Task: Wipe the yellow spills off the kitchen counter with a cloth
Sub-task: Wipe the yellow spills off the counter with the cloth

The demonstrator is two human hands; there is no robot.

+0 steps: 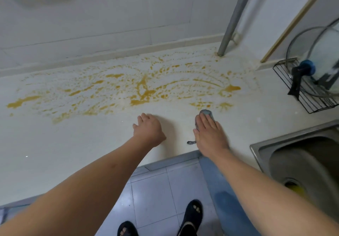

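The cloth (207,115) lies flat under the right hand's (211,135) straight, pressing fingers, just short of the yellow spills (143,91) beyond both hands; soft and limp, probably best pressed flat; left hand (148,128) loosely curled, empty, on the surface (73,144).

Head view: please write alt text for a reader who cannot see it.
A person's right hand presses a grey cloth flat on a white kitchen counter, just short of wide yellow spills smeared across the back of it. The left hand rests on the counter beside it. A steel sink lies at right.
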